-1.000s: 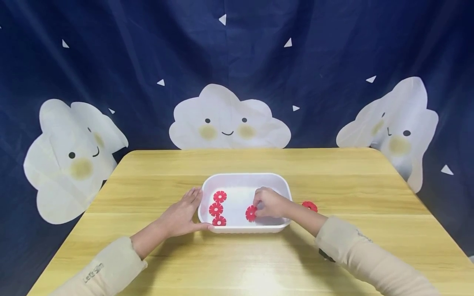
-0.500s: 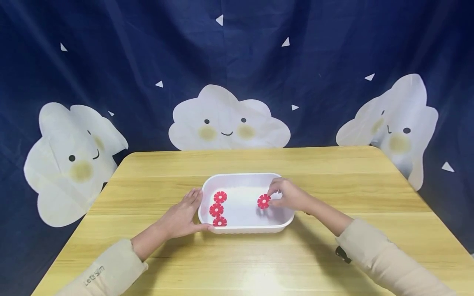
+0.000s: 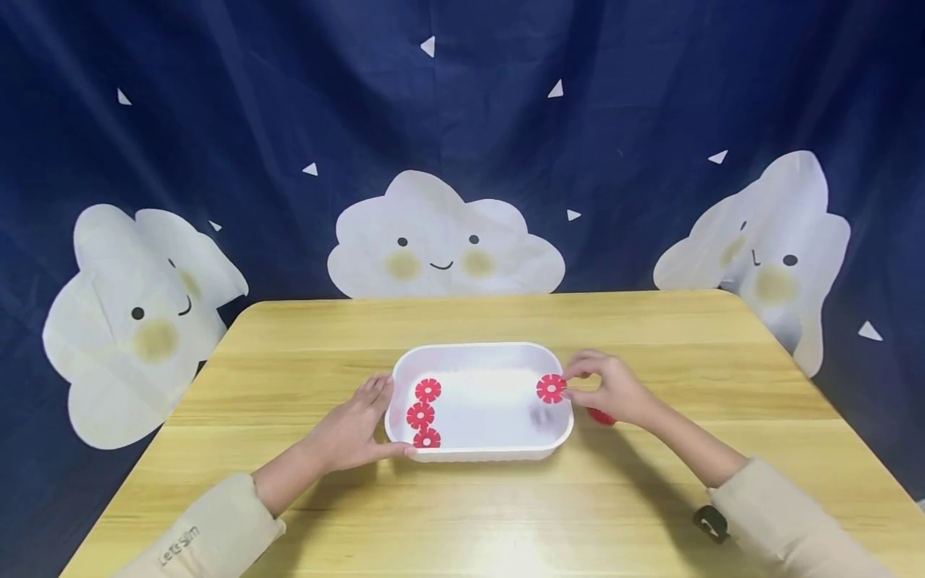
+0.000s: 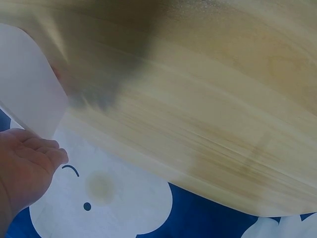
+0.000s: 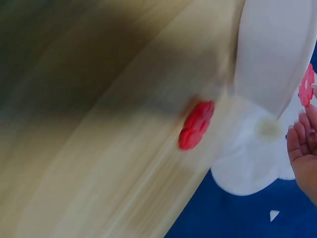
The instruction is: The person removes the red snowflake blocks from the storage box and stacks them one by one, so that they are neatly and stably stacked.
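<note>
My right hand pinches a red notched plastic building disc between thumb and fingertips, held up above the right end of the white tray. In the right wrist view the same disc stands on edge above the fingers, beside the tray's rim. My left hand rests against the tray's left end, fingers along the side and thumb at the front corner. Inside the tray, three red discs lie in a column at the left. Another red piece lies on the table right of the tray, partly behind my right hand in the head view.
The wooden table reaches back to a dark blue curtain printed with smiling clouds. A small black object shows at the right sleeve cuff.
My right hand has lifted the red disc from the tray's floor and carried it rightward to above the tray's right end. My left hand has stayed at the tray's left end.
</note>
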`<state>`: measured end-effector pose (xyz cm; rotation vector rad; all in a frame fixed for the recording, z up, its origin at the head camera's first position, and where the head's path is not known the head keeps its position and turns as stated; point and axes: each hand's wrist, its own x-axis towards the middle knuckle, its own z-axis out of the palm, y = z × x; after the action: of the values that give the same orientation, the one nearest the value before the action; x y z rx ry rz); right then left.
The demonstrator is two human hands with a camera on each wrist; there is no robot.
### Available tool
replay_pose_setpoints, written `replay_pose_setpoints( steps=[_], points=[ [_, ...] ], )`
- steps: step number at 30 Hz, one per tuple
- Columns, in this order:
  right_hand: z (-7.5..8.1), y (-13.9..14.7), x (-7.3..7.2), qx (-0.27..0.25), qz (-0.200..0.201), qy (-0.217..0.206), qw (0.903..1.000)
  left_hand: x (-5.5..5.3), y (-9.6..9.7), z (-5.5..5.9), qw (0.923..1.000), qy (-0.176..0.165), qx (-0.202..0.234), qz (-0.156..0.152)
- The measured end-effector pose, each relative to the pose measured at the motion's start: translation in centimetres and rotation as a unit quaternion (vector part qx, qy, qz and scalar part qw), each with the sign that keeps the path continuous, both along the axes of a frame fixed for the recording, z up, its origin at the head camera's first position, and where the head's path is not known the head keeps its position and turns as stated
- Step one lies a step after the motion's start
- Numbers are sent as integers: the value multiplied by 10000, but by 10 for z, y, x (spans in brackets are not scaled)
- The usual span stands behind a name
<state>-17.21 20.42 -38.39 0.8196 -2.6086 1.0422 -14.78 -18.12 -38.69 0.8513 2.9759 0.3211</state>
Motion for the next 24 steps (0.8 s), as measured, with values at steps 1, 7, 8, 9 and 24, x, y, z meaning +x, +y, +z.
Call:
replay_pose_setpoints(
  steps=[1, 7, 8, 9, 24],
  points=[
    [-1, 4, 1, -68, -42, 85, 9999, 0, 0, 0, 10000, 1, -5, -4],
    [-9, 24, 3, -745, -198, 387, 9963, 0, -1, 0, 10000, 42, 2, -18],
    [-10, 27, 4, -827, -232, 396, 9955, 0, 0, 1, 10000, 52, 2, -12],
    [-12, 29, 5, -886, -288, 384, 9949, 0, 0, 1, 10000, 51, -1, -2],
    [-35, 58, 23, -496, -984, -578, 9922, 0, 1, 0, 9999, 81, 47, 44]
  ],
)
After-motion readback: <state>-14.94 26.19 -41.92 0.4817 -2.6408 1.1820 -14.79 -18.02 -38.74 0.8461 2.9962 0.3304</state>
